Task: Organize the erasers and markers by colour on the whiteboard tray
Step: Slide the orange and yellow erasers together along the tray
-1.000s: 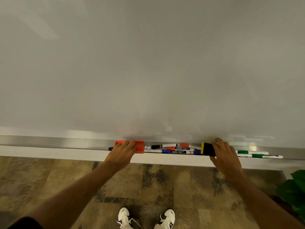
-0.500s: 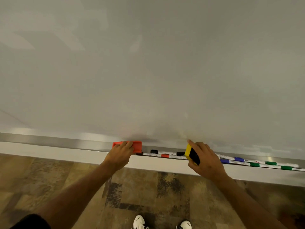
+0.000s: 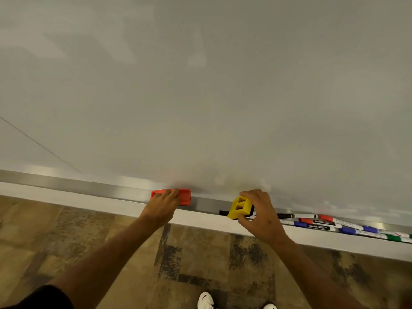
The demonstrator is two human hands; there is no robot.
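The person stood facing a whiteboard (image 3: 200, 85), both arms reaching to the whiteboard tray (image 3: 89, 188) along its bottom edge. The left hand (image 3: 163, 202) lay on top of the red eraser (image 3: 184, 196), fingers curled over its near side and pressing it down where it sat on the tray. Well to the right of it, the right hand (image 3: 260, 216) pinched the yellow eraser (image 3: 239, 208) between thumb and fingers, holding it tilted just over the tray's front lip so its yellow ribbed back faced the camera and a dark pad showed at its right side. A black marker (image 3: 223, 212) end poked out to the left from under that eraser. Further right, more markers lay jumbled in the tray: a black marker with a white barrel (image 3: 289, 216), red markers (image 3: 308, 220), blue markers (image 3: 301, 224) and green markers (image 3: 394, 237) near the frame's edge. Below the tray lay patterned brown flooring (image 3: 200, 253), with white shoes (image 3: 206, 301) at the bottom.
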